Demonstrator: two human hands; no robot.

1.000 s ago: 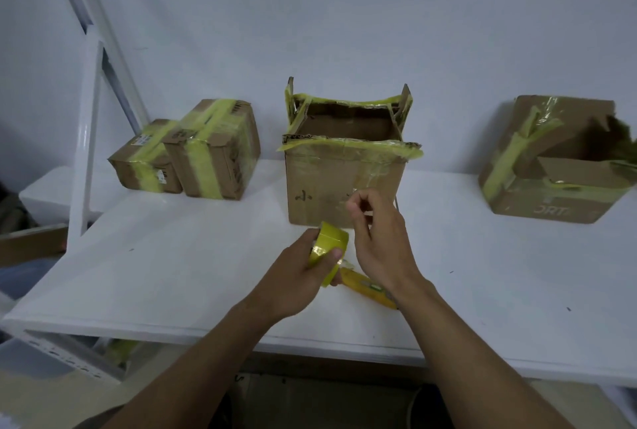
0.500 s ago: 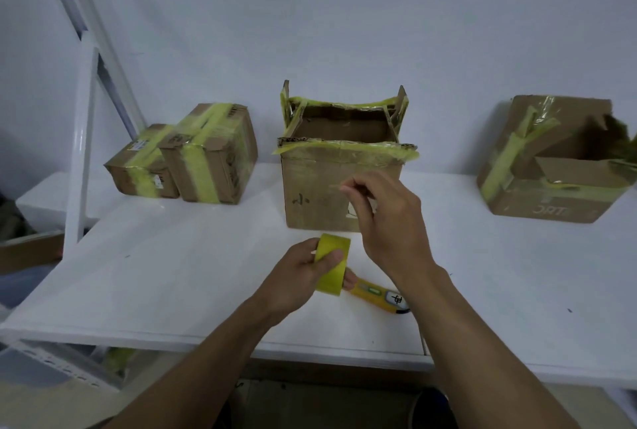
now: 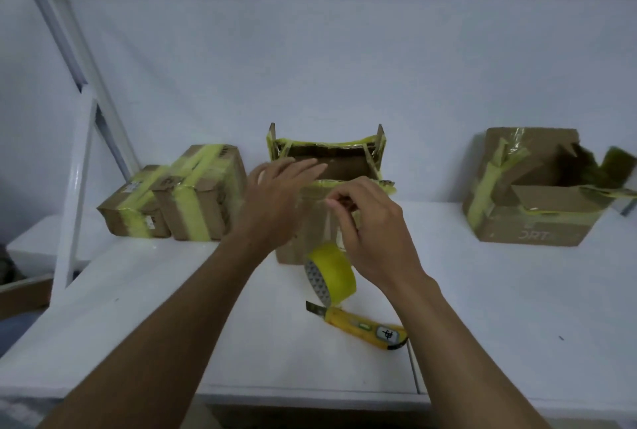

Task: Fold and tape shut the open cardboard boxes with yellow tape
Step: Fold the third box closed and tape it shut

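Yellow tape stands at six o'clock from the box, its end seemingly pinched by my right hand so my left hand, fingers straight, can fold it shut.

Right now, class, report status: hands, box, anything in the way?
Left hand open at middle box. Right hand pinches yellow tape end; roll below. Flaps up. Utility knife beside roll.

Faint pale letters "RT" on the front wall of the right-hand cardboard box
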